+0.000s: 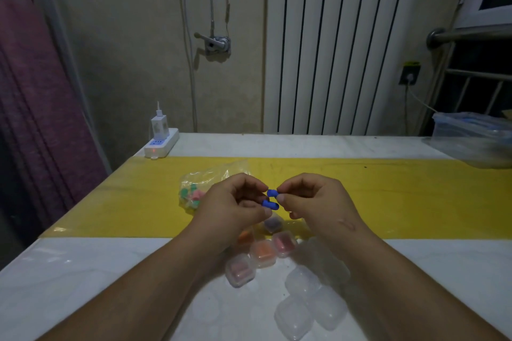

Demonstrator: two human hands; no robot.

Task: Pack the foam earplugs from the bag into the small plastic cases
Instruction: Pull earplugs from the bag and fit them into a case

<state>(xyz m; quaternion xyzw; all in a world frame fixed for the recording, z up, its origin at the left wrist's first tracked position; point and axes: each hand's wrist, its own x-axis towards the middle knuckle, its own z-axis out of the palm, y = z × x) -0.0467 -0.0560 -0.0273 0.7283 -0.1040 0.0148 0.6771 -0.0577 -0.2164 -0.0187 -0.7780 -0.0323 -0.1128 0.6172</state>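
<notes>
Grip on both sides is clamped: left hand (232,202) pinches the lower blue earplug (270,204), right hand (318,199) pinches the upper blue earplug (272,193), and the two plugs are almost touching, held above the bench (83,285). Bag (199,188) with green and pink earplugs lies on the yellow strip (388,196), just behind the left hand. Filled cases (263,253) with orange and pink contents sit under the hands. Empty cases (304,310) are clustered nearer the person. Power strip (162,144) sits at the far left corner.
</notes>
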